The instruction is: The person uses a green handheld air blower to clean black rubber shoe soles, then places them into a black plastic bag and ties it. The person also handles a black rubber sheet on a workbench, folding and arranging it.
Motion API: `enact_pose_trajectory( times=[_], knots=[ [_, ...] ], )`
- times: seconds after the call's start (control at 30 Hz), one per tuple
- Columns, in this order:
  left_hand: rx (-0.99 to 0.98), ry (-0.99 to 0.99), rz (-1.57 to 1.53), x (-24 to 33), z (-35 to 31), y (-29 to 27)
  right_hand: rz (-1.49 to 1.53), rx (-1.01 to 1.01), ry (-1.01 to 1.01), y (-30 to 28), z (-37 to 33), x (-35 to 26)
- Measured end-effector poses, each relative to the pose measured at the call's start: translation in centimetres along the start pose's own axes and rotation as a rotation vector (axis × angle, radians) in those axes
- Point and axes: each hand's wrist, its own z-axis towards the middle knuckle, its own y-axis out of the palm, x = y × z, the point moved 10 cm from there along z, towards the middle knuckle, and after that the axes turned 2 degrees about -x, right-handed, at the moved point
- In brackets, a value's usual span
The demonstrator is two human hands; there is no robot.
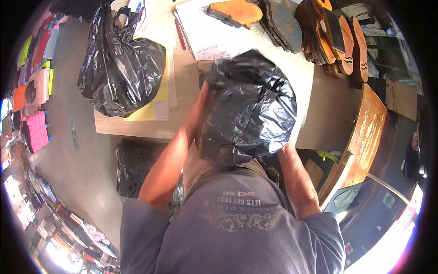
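A bulging black plastic bag (248, 109) spans the front edge of the table, just before my body. My left hand (205, 89) grips the bag along its left side, with most of its fingers hidden by the plastic. At the lower right, my right hand (287, 150) goes under the bag, so only its wrist end shows and its fingers are hidden. What the bag holds cannot be seen. The upper left part of the bag looks smeared by motion.
Another filled black bag (123, 73) with tied handles rests at the table's left, on a yellow folder (159, 106). Behind lie a red pen (180, 34), written paper (198, 32) and an orange sole-shaped piece (237, 13). Stacked shoe soles (326, 39) stand at the back right.
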Motion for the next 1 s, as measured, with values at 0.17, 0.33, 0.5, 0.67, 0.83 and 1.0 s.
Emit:
enact_pose_trajectory(
  times=[0.17,0.33,0.5,0.67,0.83,1.0],
  knots=[
    [0.02,0.319,0.181,9.4,1.4,5.4,-0.134,0.029,-0.344,1.2,2.3,-15.0],
    [-0.172,0.524,0.152,15.5,3.1,8.0,-0.175,-0.204,-0.701,5.1,0.4,-27.2],
    [-0.544,0.824,0.805,12.4,-2.1,8.3,-0.342,-0.563,-0.722,9.6,-2.5,-22.9],
    [-0.375,0.883,1.525,2.2,-5.3,6.3,-1.084,-0.503,-0.839,11.0,-7.8,-9.9],
    [-0.292,0.81,1.58,1.6,-5.6,6.7,-1.155,-0.459,-0.882,10.0,-8.7,-8.2],
    [0.043,0.822,1.609,1.1,-5.1,9.3,-1.151,-0.43,-0.938,11.2,-8.7,-8.9]
  ],
)
